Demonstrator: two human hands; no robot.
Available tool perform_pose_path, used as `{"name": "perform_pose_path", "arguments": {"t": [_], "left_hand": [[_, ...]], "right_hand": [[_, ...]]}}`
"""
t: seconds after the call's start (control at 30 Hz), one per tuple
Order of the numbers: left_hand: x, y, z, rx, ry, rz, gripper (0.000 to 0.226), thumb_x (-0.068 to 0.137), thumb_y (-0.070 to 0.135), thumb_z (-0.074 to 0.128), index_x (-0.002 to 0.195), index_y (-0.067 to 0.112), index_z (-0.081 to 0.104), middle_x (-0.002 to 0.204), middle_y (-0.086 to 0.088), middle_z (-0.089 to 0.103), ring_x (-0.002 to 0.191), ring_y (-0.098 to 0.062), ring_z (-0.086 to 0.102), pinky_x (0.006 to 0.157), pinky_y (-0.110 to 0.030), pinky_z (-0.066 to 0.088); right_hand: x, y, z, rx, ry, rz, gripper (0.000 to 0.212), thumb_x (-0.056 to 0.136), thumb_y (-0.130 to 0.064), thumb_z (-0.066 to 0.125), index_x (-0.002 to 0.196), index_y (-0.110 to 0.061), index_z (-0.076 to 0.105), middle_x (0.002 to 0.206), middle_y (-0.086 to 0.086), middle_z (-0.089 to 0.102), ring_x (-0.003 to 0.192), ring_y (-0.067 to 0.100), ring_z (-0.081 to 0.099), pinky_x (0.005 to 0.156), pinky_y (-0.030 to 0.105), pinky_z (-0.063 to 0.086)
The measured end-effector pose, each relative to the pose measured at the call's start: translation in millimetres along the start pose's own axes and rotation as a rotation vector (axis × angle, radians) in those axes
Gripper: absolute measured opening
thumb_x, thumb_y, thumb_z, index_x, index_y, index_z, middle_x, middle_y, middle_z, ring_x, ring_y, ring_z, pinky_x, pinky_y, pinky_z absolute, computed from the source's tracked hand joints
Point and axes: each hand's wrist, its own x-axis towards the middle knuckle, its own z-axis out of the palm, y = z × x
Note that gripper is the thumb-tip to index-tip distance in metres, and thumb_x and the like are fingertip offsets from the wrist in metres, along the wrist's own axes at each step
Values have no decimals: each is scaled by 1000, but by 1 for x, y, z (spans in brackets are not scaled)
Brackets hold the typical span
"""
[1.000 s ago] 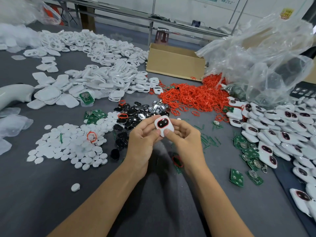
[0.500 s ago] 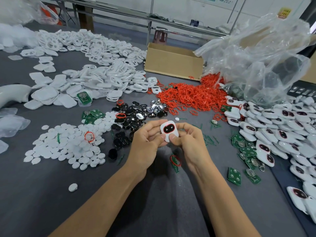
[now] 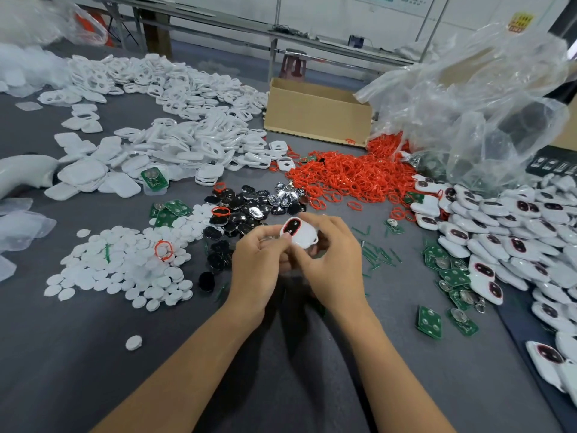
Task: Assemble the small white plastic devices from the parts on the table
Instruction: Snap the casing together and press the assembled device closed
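Both my hands hold one small white device (image 3: 300, 235) above the grey table (image 3: 93, 354), near its middle. It has a black oval window with a red ring, now tilted to the left. My left hand (image 3: 259, 264) pinches its left edge with curled fingers. My right hand (image 3: 331, 260) wraps around its right side and underside. Parts lie around: white round discs (image 3: 125, 270), black oval lenses (image 3: 237, 210), red rings (image 3: 349, 179), green circuit boards (image 3: 449, 276), white shells (image 3: 175, 145).
A heap of assembled white devices (image 3: 512, 232) fills the right side. A cardboard box (image 3: 318, 114) and a clear plastic bag (image 3: 487, 107) stand at the back right. A white curved object (image 3: 22, 173) lies at the left edge. One loose disc (image 3: 133, 342) lies near me.
The device has turned in my hands, from facing me upright to tilted left. My right hand has closed further around it. Both hands shifted slightly right.
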Motion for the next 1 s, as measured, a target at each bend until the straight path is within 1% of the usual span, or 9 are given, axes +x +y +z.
{"name": "perform_pose_path", "arguments": {"t": [0.2,0.27,0.37,0.47,0.6,0.7,0.8,0.93,1.0], "left_hand": [[2,2,-2,36,-40,-52,17,93,-3,49,89,-2,65,81,-24,70,63,-20,69,63,-29,61],[2,2,-2,47,-24,-37,19,93,-4,47,90,-2,66,81,-22,71,65,-19,71,64,-28,61],[5,1,-3,65,120,39,23,97,1,44,98,7,66,93,-13,71,82,-19,71,73,-25,57],[7,1,-4,46,206,102,25,98,6,42,97,14,66,94,-8,71,88,-20,70,80,-28,56],[8,3,-4,-18,228,94,27,99,8,40,95,12,66,92,-11,71,84,-21,70,76,-29,58],[9,4,-5,-57,251,80,26,100,8,40,94,10,66,90,-12,70,80,-21,69,76,-32,58],[10,5,-6,-73,244,79,26,100,10,41,93,10,66,89,-13,71,79,-22,69,72,-31,59],[9,4,-7,-72,249,87,26,100,13,41,92,10,66,88,-11,71,78,-22,70,72,-33,59],[10,5,-7,-84,243,85,25,100,13,42,92,11,66,89,-12,71,78,-22,69,73,-35,59]], "right_hand": [[5,0,-8,319,-77,191,39,67,-5,83,102,-12,67,69,-2,60,56,6,47,58,19,42],[6,2,-11,340,-93,199,34,67,-11,84,97,-15,68,63,-2,57,56,9,47,55,21,43],[6,8,-10,235,-98,227,27,72,-21,82,96,-19,69,58,-11,51,56,10,44,57,25,40],[3,11,-8,80,-179,229,24,75,-34,79,91,-17,70,65,-10,62,62,7,52,66,27,44],[-2,6,-5,-177,32,-22,35,81,-48,64,107,-25,64,79,-10,58,78,10,50,83,31,30],[-5,2,1,-364,-151,-71,36,81,-53,63,111,-32,62,82,-9,57,89,15,51,81,31,21],[-8,1,2,-363,1,-108,38,79,-53,63,108,-29,65,76,-10,49,82,11,48,85,32,19],[-9,4,3,-500,-146,-106,39,83,-56,56,115,-33,59,85,-6,62,93,14,52,90,32,16],[-9,3,1,-427,-56,-91,37,81,-54,56,109,-31,63,80,-5,60,85,14,53,91,35,20]]}}
